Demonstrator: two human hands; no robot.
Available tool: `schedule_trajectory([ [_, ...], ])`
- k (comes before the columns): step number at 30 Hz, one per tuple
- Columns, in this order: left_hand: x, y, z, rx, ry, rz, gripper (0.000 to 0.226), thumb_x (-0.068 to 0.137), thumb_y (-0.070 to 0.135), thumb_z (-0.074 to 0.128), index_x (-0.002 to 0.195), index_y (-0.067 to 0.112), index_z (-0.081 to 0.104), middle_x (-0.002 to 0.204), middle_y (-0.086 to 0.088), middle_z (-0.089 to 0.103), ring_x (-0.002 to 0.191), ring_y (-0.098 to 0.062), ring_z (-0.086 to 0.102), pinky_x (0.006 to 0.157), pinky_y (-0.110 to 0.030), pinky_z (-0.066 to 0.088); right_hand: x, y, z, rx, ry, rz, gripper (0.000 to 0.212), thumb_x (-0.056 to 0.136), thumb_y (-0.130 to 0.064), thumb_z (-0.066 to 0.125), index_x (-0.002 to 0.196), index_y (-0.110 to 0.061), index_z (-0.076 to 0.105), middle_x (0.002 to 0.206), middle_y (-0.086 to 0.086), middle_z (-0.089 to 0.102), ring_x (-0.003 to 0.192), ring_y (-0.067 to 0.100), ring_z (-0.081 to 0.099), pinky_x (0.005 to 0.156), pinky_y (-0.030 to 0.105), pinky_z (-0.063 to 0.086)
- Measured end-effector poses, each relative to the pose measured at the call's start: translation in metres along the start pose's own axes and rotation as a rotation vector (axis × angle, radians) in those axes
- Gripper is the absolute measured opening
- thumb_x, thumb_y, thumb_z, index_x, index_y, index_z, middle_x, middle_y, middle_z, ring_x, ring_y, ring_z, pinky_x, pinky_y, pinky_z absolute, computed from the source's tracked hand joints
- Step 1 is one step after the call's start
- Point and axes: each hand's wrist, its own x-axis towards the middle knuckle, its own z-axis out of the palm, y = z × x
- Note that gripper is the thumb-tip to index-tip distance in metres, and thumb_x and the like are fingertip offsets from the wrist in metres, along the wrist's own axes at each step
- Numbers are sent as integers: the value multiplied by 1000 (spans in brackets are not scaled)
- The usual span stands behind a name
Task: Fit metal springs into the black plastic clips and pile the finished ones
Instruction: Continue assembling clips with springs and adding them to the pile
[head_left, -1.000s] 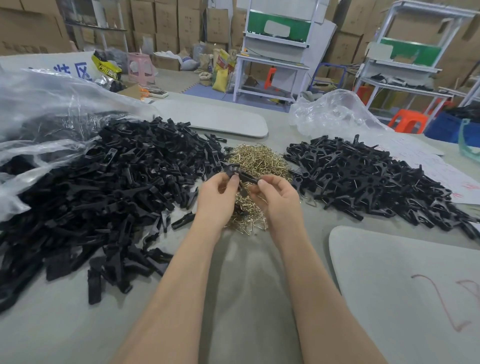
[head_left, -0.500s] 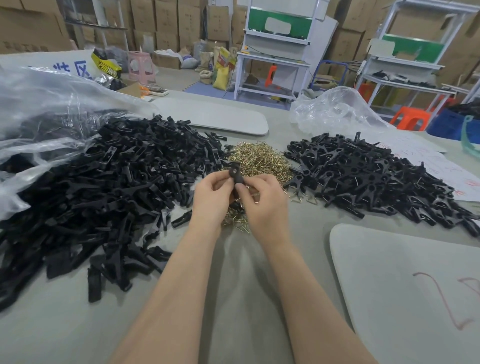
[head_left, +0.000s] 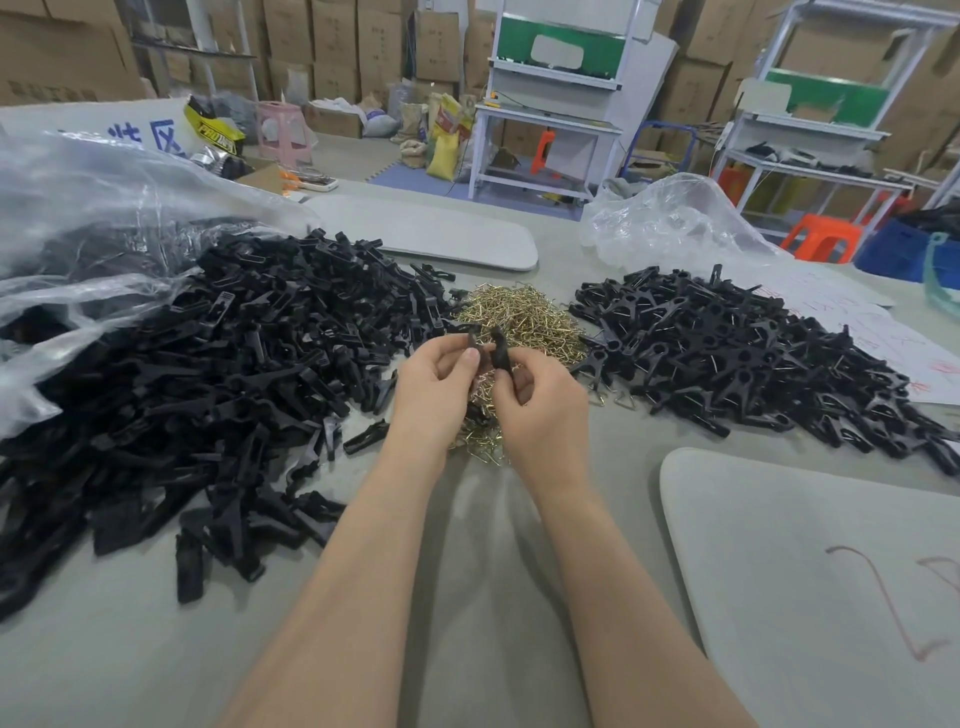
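Note:
My left hand (head_left: 434, 392) and my right hand (head_left: 540, 408) meet above a heap of brass-coloured metal springs (head_left: 524, 322) in the middle of the table. Between the fingertips of both hands is a black plastic clip (head_left: 493, 348), held upright; my left thumb and fingers pinch its left part, my right fingers grip its right part. A large heap of loose black clip parts (head_left: 218, 374) lies to the left. A smaller pile of black clips with springs fitted (head_left: 753, 358) lies to the right.
Clear plastic bags lie at the far left (head_left: 104, 218) and behind the right pile (head_left: 670, 218). A grey board (head_left: 810, 571) covers the near right of the table, another grey board (head_left: 426, 231) lies at the back. Papers (head_left: 883, 332) lie at far right.
The clip lay level between my hands a second ago; now it stands upright with its two halves side by side. Both hands have drawn closer together over the springs.

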Motion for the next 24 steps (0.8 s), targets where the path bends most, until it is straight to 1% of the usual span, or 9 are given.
schedule_trajectory([
  [3, -2, 0, 1, 27, -29, -5, 16, 94, 4, 54, 107, 10, 61, 89, 4, 68, 75, 1, 63, 71, -10, 49, 1, 2, 0, -72, 15, -19, 22, 91, -15, 54, 109, -12, 67, 85, 2, 56, 78, 10, 44, 69, 22, 33],
  [7, -3, 2, -1, -10, -30, -32, 13, 93, 4, 57, 97, 16, 62, 85, -1, 67, 82, -12, 64, 85, -26, 53, 0, -1, -2, -44, 24, -63, 22, 92, -13, 56, 109, -10, 68, 88, -2, 53, 76, 10, 46, 70, 19, 34],
  [9, -2, 2, -3, -16, -17, -44, 12, 92, 6, 59, 99, 15, 63, 85, -3, 66, 83, -15, 63, 86, -29, 53, -1, -4, -2, -1, 12, -69, 24, 94, -14, 55, 113, -8, 68, 94, 1, 62, 82, 15, 55, 76, 24, 42],
  [11, -2, 2, -3, -19, -8, -52, 12, 92, 7, 60, 101, 14, 64, 87, -2, 67, 82, -13, 63, 83, -26, 54, 0, -5, -2, 32, -6, -41, 27, 95, -14, 53, 118, -7, 66, 104, 6, 68, 96, 18, 61, 87, 29, 46],
  [13, -1, 2, -4, 21, 4, -42, 12, 91, 9, 61, 101, 16, 64, 89, 0, 68, 83, -10, 63, 83, -25, 53, 1, -5, -3, 90, -10, -1, 28, 95, -14, 54, 120, -7, 65, 110, 6, 70, 103, 16, 62, 93, 28, 46],
  [16, -2, 2, -4, 46, 12, -32, 12, 90, 11, 62, 100, 17, 65, 91, 2, 67, 87, -9, 61, 89, -27, 51, 2, -5, -4, 166, -10, 53, 26, 94, -13, 56, 117, -8, 66, 109, 2, 70, 99, 10, 63, 90, 20, 47],
  [18, -2, 2, -4, 51, 13, -36, 13, 90, 11, 63, 101, 15, 65, 93, -1, 66, 90, -12, 61, 91, -29, 51, 2, -4, -4, 194, -12, 74, 25, 93, -12, 56, 116, -8, 66, 104, -2, 70, 96, 9, 63, 88, 18, 47],
  [21, -3, 4, -3, 23, 3, -48, 11, 89, 11, 64, 98, 18, 65, 90, 2, 68, 87, -11, 63, 86, -25, 52, 4, -2, -5, 264, -13, 118, 23, 93, -11, 57, 112, -10, 68, 91, -14, 66, 90, 5, 64, 83, 14, 48],
  [24, -3, 4, -3, 24, 7, -35, 10, 90, 12, 64, 96, 20, 65, 87, 4, 68, 83, -8, 63, 82, -24, 53, 7, 0, -6, 322, -8, 159, 22, 92, -11, 57, 111, -10, 69, 92, -10, 69, 89, 5, 65, 83, 15, 49],
])
